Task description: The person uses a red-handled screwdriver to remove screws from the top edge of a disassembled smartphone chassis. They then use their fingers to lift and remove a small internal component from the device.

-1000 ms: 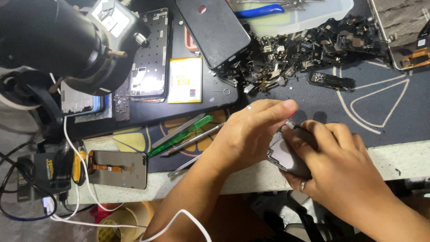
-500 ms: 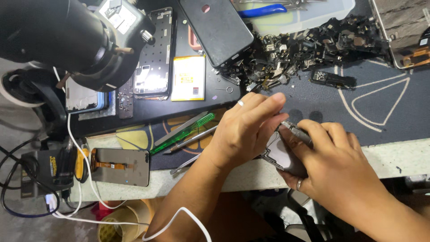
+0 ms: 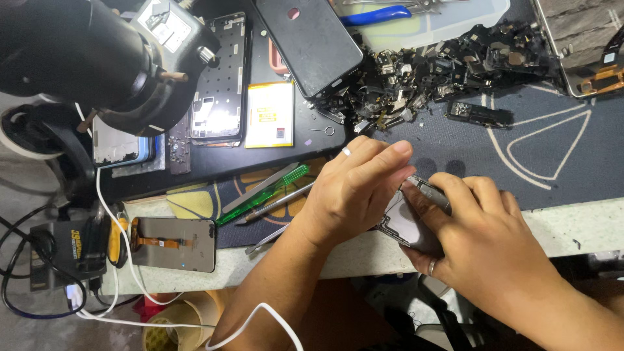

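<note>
My bench [image 3: 572, 227] has a pale front edge, and a dark mat [image 3: 520, 149] with pale line drawings covers most of it. On the mat lies a heap of small black parts [image 3: 442, 71], and one black part [image 3: 473, 112] lies apart from it. A black phone [image 3: 309, 42] rests face down, its lower end beside the heap. Next to it are a yellow battery [image 3: 270, 114] and a bare phone frame [image 3: 221, 81]. A green tool [image 3: 263, 195] and tweezers [image 3: 279, 203] lie near the front. A screen panel [image 3: 172, 244] with an orange ribbon lies on the pale edge.
</note>
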